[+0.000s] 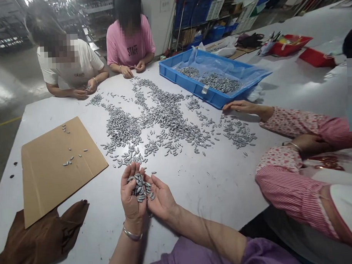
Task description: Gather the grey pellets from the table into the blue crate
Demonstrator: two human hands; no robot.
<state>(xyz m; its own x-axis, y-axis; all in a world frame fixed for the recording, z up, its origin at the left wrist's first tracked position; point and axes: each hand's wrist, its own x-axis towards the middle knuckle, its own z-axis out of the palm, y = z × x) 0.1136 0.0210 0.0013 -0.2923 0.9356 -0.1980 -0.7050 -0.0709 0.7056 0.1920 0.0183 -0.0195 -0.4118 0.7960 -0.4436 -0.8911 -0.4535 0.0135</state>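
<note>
My left hand (131,203) is cupped, palm up, around a heap of small grey spindle-shaped pieces (140,188) that look metallic. Pressed against its side, my right hand (163,201) is also cupped, with several of the same pieces lying on its fingers. A silver bracelet (132,233) circles my left wrist. Just beyond my fingertips, a broad spread of these grey pieces (172,118) covers the middle of the white table (201,208). One loose piece (153,172) lies close to my right fingers.
Brown cardboard (56,182) with a few pieces lies left, over a brown cloth (41,244). A blue tray (188,83) of pieces stands at the back right. Two people (132,41) sit opposite; another person's hand (244,106) rests by the tray. Red bins (291,45) stand farther off.
</note>
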